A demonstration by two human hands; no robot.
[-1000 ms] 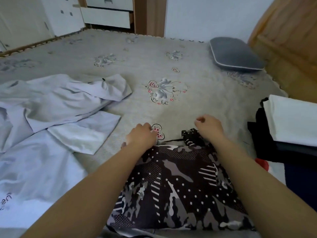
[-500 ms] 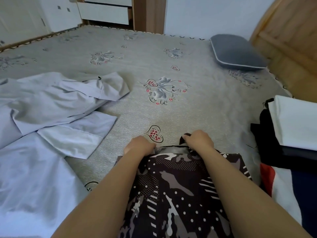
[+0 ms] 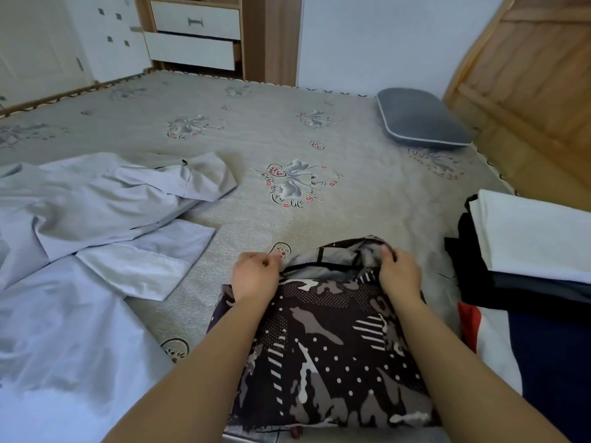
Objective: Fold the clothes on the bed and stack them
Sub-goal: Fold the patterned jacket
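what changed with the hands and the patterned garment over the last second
Both hands drew the far edge of the black patterned garment back toward the person, starting a fold. The left hand and right hand keep their grip on that edge, now lifted and showing grey inside. The pale blue clothes, folded stack and grey pillow stayed put.

The bedspread bears script, seemingly "life", beside its printed flower.

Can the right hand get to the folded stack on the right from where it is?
Probably yes: the folded stack lies just beside the right hand with only bare bed between, but that hand is gripping the patterned garment.
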